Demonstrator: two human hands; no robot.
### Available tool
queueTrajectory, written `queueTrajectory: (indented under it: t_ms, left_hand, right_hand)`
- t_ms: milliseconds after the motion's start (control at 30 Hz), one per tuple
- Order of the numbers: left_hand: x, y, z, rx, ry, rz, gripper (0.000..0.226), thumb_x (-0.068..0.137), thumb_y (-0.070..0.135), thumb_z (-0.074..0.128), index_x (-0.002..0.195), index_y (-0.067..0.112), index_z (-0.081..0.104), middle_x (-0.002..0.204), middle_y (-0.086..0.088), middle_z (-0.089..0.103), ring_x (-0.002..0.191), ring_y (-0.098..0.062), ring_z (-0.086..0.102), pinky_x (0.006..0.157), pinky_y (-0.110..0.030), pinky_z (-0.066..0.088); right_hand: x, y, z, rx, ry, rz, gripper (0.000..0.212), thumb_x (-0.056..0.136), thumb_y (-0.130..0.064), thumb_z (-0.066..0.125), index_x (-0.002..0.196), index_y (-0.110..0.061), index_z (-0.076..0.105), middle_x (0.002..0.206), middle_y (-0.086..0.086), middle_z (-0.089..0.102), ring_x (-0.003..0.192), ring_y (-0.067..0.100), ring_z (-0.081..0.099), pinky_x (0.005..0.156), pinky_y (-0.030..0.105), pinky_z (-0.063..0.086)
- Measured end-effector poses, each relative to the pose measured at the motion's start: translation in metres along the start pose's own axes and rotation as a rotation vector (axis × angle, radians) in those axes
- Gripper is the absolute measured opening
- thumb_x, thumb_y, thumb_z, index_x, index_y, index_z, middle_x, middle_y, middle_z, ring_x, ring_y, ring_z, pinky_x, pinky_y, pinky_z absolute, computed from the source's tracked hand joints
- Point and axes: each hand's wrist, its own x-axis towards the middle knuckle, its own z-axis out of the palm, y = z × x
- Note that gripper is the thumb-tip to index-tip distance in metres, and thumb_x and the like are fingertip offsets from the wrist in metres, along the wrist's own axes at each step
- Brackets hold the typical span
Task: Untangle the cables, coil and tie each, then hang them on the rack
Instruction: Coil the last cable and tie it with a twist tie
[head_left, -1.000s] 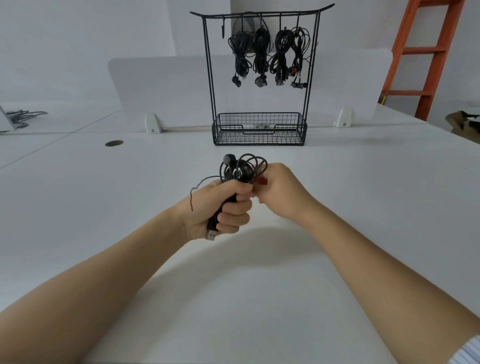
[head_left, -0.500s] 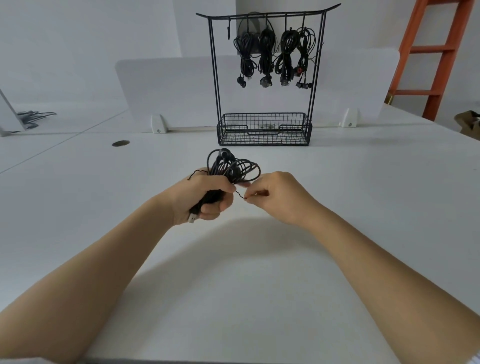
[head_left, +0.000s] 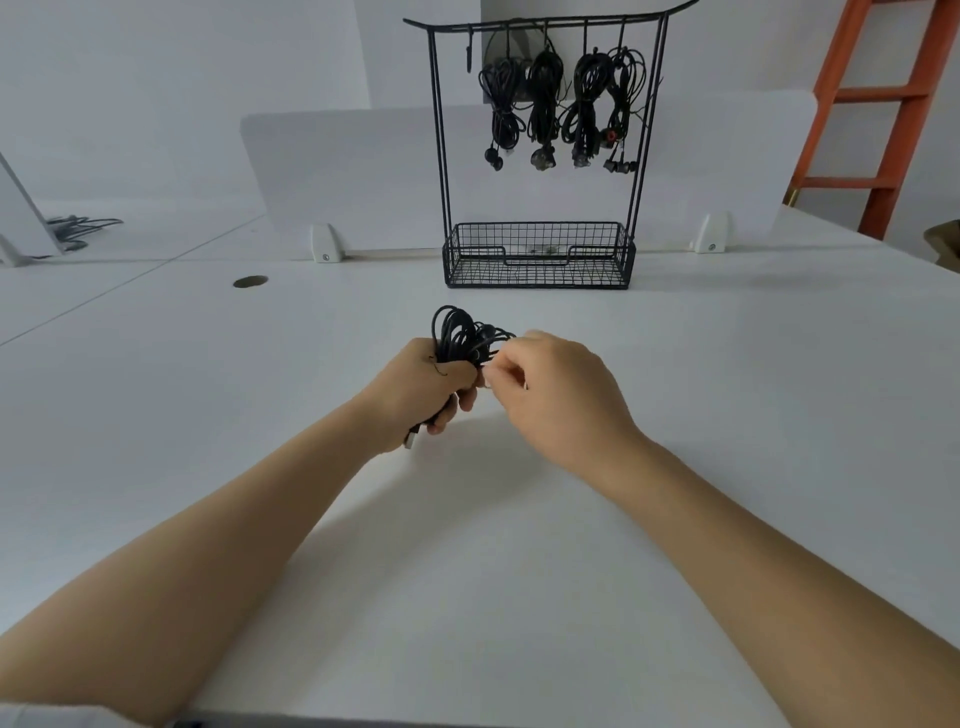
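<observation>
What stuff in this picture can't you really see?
All in the head view:
- The left hand grips the coiled cable, so the coil's middle is hidden inside the fist.
- What the right hand pinches, if anything, is hidden behind its own curled fingers.
- Plugs on the hanging cables on the rack: too small to tell their kind.
- The orange ladder: cut off by the top and right edges.

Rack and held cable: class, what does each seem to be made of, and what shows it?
Rack: likely thin metal wire with a matt black coating, judging by its slim rods and grid mesh.
Cable: seemingly a flexible, rubbery plastic sheath in matt black, since it bends into tight loops.
</observation>
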Motion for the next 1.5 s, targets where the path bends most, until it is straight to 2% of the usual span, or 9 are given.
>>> queueTrajectory:
  t_ms: [167,333,567,700,900,1100,1267,1367,1500]
  left_hand:
    - [-0.005,0.006,0.009,0.105,0.085,0.064,0.033,0.080,-0.009,0.034,0.052,0.008,0.042,0.031,0.007,0.037,0.030,-0.008,0.031,0.031,-0.013,0.023]
    - [-0.009,0.010,0.012,0.171,0.069,0.059,0.033,0.079,-0.011,0.030,0.054,0.010,0.038,0.025,0.009,0.037,0.023,-0.004,0.030,0.026,-0.010,0.019]
    - [-0.004,0.005,0.003,0.194,0.074,-0.009,0.027,0.085,0.000,0.039,0.060,0.008,0.044,0.029,0.010,0.043,0.027,-0.006,0.033,0.029,-0.010,0.019]
    - [-0.003,0.005,0.001,0.169,0.077,0.018,0.022,0.084,-0.002,0.042,0.064,0.005,0.043,0.039,0.003,0.038,0.028,-0.006,0.032,0.029,-0.009,0.019]
    - [-0.002,0.005,0.006,0.172,0.037,0.032,0.030,0.084,-0.003,0.038,0.057,0.011,0.042,0.028,0.010,0.042,0.026,-0.003,0.031,0.029,-0.010,0.020]
    - [0.001,0.005,-0.007,-0.205,-0.201,0.004,0.016,0.078,-0.004,0.046,0.068,0.007,0.041,0.045,-0.001,0.052,0.033,-0.009,0.031,0.037,-0.016,0.026]
    - [0.001,0.000,-0.019,-0.401,-0.538,-0.046,0.025,0.055,0.007,0.065,0.066,0.009,0.043,0.045,-0.002,0.043,0.030,-0.007,0.029,0.032,-0.011,0.025]
    - [-0.001,-0.002,-0.027,-0.460,-0.693,-0.079,0.045,0.049,0.040,0.088,0.062,0.014,0.054,0.043,0.005,0.039,0.031,-0.003,0.032,0.031,-0.010,0.025]
    - [0.000,0.000,-0.021,-0.140,-0.508,-0.087,0.053,0.080,0.062,0.051,0.073,0.010,0.044,0.044,0.005,0.036,0.034,-0.006,0.028,0.034,-0.015,0.023]
  right_hand:
    - [-0.005,-0.013,-0.004,0.135,0.036,-0.023,0.030,0.086,-0.041,0.057,0.077,-0.013,0.062,0.067,-0.006,0.049,0.070,0.015,0.045,0.063,0.028,0.035]
    - [-0.003,-0.010,0.002,0.213,-0.063,0.052,0.012,0.085,-0.020,0.060,0.081,-0.011,0.067,0.082,0.004,0.068,0.080,0.023,0.061,0.076,0.035,0.050]
    - [-0.002,-0.007,-0.006,0.072,-0.148,0.005,0.013,0.093,-0.026,0.047,0.082,-0.019,0.051,0.082,-0.005,0.056,0.080,0.019,0.051,0.070,0.029,0.040]
    - [-0.002,-0.005,-0.005,0.157,-0.171,0.049,0.024,0.087,-0.039,0.057,0.093,-0.017,0.062,0.081,-0.005,0.056,0.076,0.015,0.050,0.070,0.027,0.041]
    - [-0.001,-0.006,0.005,0.130,-0.053,0.016,0.017,0.089,-0.019,0.053,0.082,-0.009,0.065,0.073,0.001,0.062,0.073,0.024,0.055,0.068,0.031,0.045]
    - [0.004,0.005,-0.022,-0.064,-0.062,-0.044,0.015,0.089,-0.023,0.053,0.078,-0.017,0.062,0.066,-0.006,0.054,0.073,0.019,0.047,0.063,0.027,0.033]
    - [0.007,0.012,-0.027,0.235,-0.182,-0.030,0.030,0.084,-0.017,0.063,0.057,-0.025,0.053,0.046,-0.014,0.050,0.049,0.004,0.043,0.056,0.020,0.033]
    - [0.005,0.012,-0.025,0.353,-0.217,-0.031,0.032,0.083,-0.012,0.063,0.055,-0.025,0.054,0.043,-0.018,0.049,0.046,0.003,0.041,0.048,0.011,0.031]
    - [0.004,0.015,-0.021,0.373,-0.154,-0.016,0.031,0.083,-0.012,0.062,0.055,-0.023,0.055,0.045,-0.012,0.049,0.049,0.005,0.040,0.052,0.016,0.034]
